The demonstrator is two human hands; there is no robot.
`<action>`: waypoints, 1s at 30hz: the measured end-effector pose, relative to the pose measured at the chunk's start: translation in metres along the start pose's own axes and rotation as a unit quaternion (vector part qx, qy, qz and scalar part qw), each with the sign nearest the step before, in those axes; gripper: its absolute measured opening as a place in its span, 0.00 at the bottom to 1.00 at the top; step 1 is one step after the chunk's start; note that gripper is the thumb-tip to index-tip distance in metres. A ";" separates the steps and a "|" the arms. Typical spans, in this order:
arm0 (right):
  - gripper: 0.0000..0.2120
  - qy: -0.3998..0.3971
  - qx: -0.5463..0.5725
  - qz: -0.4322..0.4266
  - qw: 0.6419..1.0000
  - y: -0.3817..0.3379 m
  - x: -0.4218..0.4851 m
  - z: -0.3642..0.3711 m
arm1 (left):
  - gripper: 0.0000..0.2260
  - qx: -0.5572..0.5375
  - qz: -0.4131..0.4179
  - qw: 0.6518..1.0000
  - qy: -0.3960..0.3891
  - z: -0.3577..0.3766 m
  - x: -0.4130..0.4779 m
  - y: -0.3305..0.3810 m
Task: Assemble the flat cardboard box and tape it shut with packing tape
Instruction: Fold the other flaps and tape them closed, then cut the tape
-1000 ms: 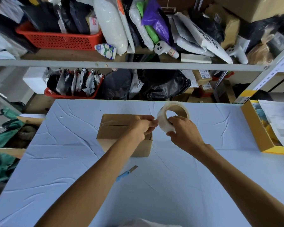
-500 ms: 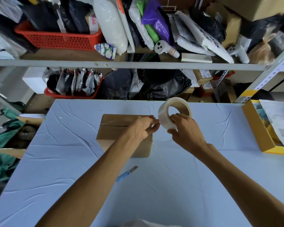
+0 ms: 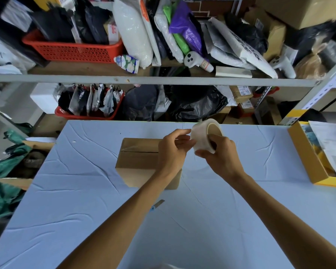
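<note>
Two red plastic lattice baskets sit on the shelving behind: one on the upper shelf [image 3: 74, 50], one lower down [image 3: 81, 115], both crammed with crinkled bags. In front lies the tabletop [image 3: 81, 191], covered with a pale blue cloth creased in long thin wrinkles. Left of its middle, toward the far edge, stands the single cardboard box [image 3: 137, 162]: plain brown, matte, squared up into a block. Its top flaps are folded down and meet in one dark seam running left to right. A faint shine shows on the far flap, though I cannot tell whether it is tape. Nearer me lies one small knife [image 3: 157, 205] with a blue handle and a dull blade, partly hidden by the left forearm. The left hand [image 3: 173, 150] is raised over the box's right end, and its grip is pinched, thumb and fingertips together at the side of the one roll of packing tape [image 3: 203, 137]. The roll is a fat ring, cloudy and translucent around a tan cardboard core, held in the air just right of the box. The right hand [image 3: 222, 156] has its grip clamped on the roll, fingers wrapped over its rim. At the far right edge rests one yellow-edged cardboard tray [image 3: 306, 158] holding printed papers.
</note>
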State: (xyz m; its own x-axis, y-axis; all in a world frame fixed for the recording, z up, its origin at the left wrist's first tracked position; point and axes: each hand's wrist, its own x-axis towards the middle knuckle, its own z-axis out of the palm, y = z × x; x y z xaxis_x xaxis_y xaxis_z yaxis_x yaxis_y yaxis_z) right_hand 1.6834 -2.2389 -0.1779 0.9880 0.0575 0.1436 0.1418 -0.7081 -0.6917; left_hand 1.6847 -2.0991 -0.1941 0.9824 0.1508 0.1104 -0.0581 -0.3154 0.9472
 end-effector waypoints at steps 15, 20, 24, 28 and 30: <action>0.09 -0.062 0.104 -0.003 0.993 -0.003 -0.004 -0.001 | 0.06 0.316 0.305 0.898 -0.018 -0.018 0.010 -0.003; 0.13 -0.085 0.081 -0.036 0.992 -0.002 -0.003 -0.008 | 0.09 0.356 0.321 0.874 -0.084 -0.027 0.016 -0.001; 0.12 -0.109 0.055 -0.038 0.992 -0.001 -0.001 -0.012 | 0.09 0.359 0.321 0.869 -0.110 -0.029 0.016 0.002; 0.10 -0.145 -0.008 -0.040 0.989 -0.004 0.001 -0.012 | 0.09 0.385 0.302 0.857 -0.159 -0.029 0.011 0.001; 0.10 -0.162 -0.018 -0.032 0.986 -0.006 0.001 -0.010 | 0.13 0.420 0.308 0.837 -0.167 -0.031 0.008 0.003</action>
State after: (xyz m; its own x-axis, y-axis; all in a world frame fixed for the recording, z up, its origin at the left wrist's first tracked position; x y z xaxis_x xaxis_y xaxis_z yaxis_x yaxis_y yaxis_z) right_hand 1.6834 -2.2416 -0.1664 0.9460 0.3199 -0.0522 0.2071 -0.7205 -0.6618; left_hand 1.6870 -2.0702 -0.1809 0.8150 -0.5095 0.2762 -0.5646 -0.8053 0.1806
